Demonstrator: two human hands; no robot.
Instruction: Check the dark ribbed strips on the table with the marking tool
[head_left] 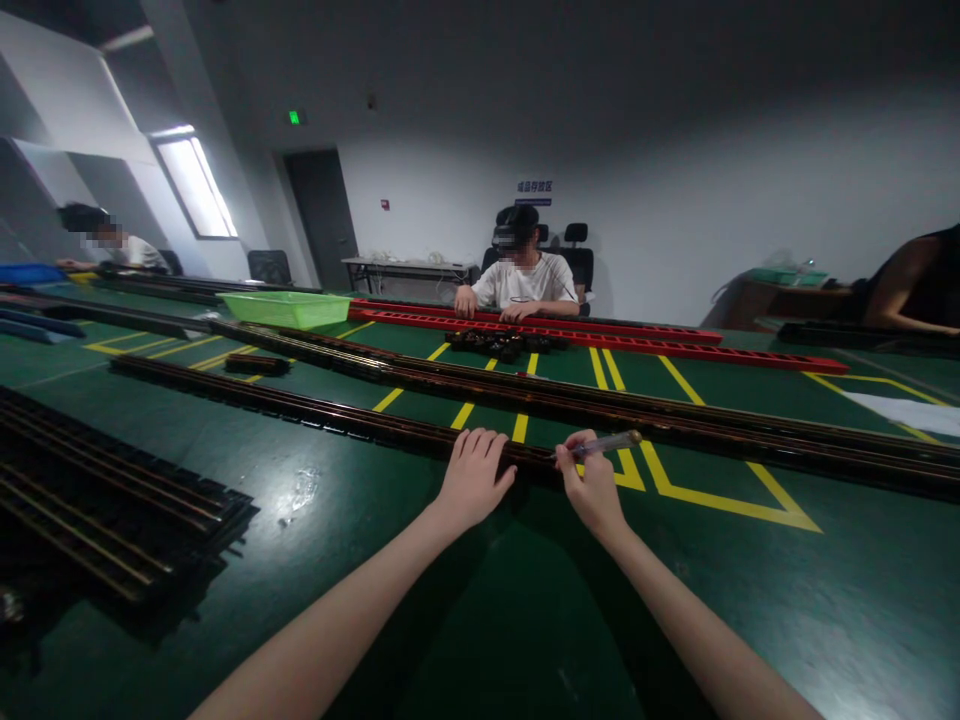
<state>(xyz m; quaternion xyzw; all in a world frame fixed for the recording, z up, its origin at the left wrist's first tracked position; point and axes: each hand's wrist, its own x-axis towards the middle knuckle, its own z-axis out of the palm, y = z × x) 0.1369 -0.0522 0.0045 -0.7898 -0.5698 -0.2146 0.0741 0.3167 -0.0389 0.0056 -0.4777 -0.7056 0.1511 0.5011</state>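
My left hand (472, 480) lies with its fingers spread on a long dark track piece (300, 405) that runs from the left towards the middle of the green table. Just to the right, near that piece's right end, my right hand (590, 488) is closed around a pen-like tool (606, 444). The tool's thin tip points left and meets the dark piece, though whether it touches is too small to tell. A second long dark track (645, 408) passes behind both hands.
Stacked dark tracks (82, 490) lie at the left. A green tray (289, 309), a short track piece (257, 364) and red ladder-like frames (675, 345) are farther back. Across the table (750, 620) sits a person (536, 280); other people are at far left and right.
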